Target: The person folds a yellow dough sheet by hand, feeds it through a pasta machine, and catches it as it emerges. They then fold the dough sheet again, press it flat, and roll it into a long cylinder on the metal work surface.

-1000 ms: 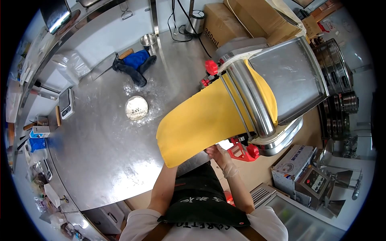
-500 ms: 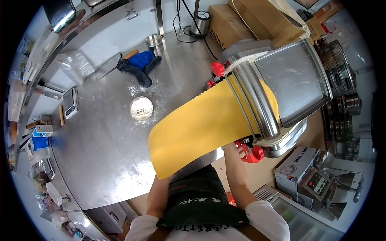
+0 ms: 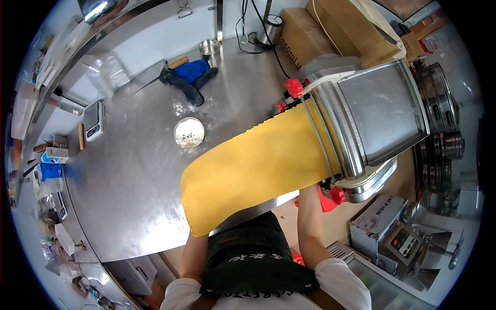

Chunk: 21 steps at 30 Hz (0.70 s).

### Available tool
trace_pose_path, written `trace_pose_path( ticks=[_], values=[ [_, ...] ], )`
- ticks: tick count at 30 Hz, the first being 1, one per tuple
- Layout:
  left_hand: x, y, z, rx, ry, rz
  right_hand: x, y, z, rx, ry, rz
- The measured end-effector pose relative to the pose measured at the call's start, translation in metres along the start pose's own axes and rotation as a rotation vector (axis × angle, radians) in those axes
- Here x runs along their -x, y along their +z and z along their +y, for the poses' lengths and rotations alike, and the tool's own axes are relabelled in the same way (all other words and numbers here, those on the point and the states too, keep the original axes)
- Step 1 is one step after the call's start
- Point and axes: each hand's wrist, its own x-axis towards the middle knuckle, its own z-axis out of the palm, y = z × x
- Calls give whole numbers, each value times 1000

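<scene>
A long yellow dough sheet (image 3: pixel 253 170) runs from the rollers of a metal sheeting machine (image 3: pixel 338 129) down to the left over the steel table. Its near left end lies over my left hand, which is hidden beneath it; only the wrist and forearm show. My right forearm reaches up to the machine's near side, by a red knob (image 3: pixel 337 195); the dough and machine hide that hand. The sheet's upper end lies at the rollers, beside the metal tray (image 3: pixel 382 111). A round bowl of white flour (image 3: pixel 189 133) stands on the table beyond the sheet.
The steel table (image 3: pixel 119 196) carries a blue and black cloth bundle (image 3: pixel 191 77), a small metal bowl (image 3: pixel 208 48) and a white scale (image 3: pixel 94 121). Cardboard boxes (image 3: pixel 305 36) stand behind the machine. A boxed device with a keypad (image 3: pixel 403 243) is at the lower right.
More of the dough sheet has come out to the left, and less of it shows beyond the rollers. My left arm has shifted slightly left and down. The view has shifted slightly.
</scene>
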Motion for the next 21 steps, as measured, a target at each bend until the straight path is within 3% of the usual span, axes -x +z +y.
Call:
trace_pose_path(
  ticks=[9,14,17,19,21],
  values=[
    [4,-20,29,44,159,-52,30,17,34,63,128,-103],
    [51,-87,80,31,371,-49,62,24,105,94,376,-233],
    [64,-133,122,-76,595,-126,62,20,133,168,474,-292],
    [77,-159,165,-195,695,-99,63,26,112,367,334,-260],
    [103,-162,222,-340,620,178,87,64,78,730,-26,-183]
  ],
)
